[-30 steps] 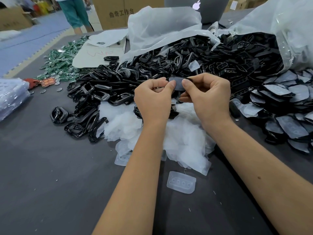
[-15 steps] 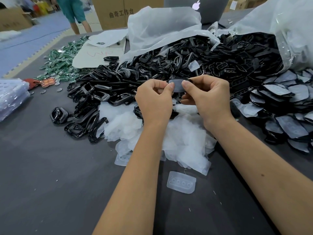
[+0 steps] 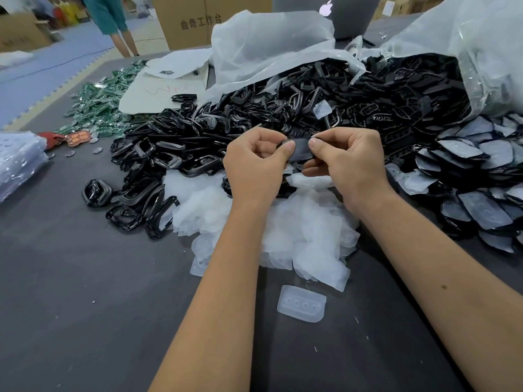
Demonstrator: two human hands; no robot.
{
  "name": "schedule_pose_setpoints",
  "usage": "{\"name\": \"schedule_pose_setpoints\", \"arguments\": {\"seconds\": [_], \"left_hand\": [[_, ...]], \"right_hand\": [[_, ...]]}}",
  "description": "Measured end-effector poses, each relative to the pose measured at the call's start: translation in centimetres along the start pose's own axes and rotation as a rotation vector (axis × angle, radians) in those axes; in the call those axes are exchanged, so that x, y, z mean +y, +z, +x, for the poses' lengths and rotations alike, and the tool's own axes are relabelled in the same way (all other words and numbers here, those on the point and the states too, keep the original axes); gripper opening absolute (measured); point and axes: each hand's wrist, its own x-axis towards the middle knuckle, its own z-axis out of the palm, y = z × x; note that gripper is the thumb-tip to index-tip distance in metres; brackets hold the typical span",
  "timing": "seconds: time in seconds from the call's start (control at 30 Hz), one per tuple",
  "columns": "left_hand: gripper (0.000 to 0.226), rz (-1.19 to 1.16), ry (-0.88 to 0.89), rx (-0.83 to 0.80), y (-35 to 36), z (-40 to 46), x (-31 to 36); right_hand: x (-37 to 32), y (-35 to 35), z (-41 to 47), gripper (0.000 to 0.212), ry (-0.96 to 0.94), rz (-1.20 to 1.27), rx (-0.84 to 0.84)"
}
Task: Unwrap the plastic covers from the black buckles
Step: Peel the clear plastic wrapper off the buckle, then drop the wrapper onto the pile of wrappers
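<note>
A dark grey table [image 3: 70, 278] filled the view, with cardboard boxes [image 3: 198, 21] behind it. At far left lay a stack of clear bags [image 3: 17, 159], then green packets [image 3: 99, 103], then a heap of bare black buckles [image 3: 169, 154] beside a mound of removed plastic covers [image 3: 297, 230]. The left hand [image 3: 254, 168] and right hand [image 3: 348, 165] each pinched an end of one covered buckle [image 3: 300, 148], held above the mound. Still-wrapped buckles [image 3: 481, 176] were piled at right.
</note>
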Motion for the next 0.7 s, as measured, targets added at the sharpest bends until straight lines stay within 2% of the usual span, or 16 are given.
{"name": "schedule_pose_setpoints", "arguments": {"seconds": [0.13, 0.23, 0.3, 0.63, 0.7], "left_hand": [[0.008, -0.043, -0.026, -0.024, -0.2, 0.1, 0.0], [0.007, -0.099, -0.068, -0.021, -0.2, 0.1, 0.1], [0.007, -0.12, -0.09, -0.019, -0.4, 0.2, 0.1], [0.008, -0.167, -0.182, -0.096, -0.9, 0.3, 0.1], [0.008, -0.199, -0.23, -0.094, -1.0, 0.4, 0.1]], "right_hand": [[0.3, -0.2, 0.1, 0.02, -0.039, -0.095, -0.028], [0.2, -0.5, 0.2, 0.029, -0.005, -0.058, -0.059], [0.2, -0.7, 0.3, 0.028, -0.006, -0.038, -0.08], [0.3, -1.1, 0.2, 0.001, -0.269, -0.346, -0.033], [0.2, -1.1, 0.2, 0.01, -0.417, -0.435, -0.061]]}}
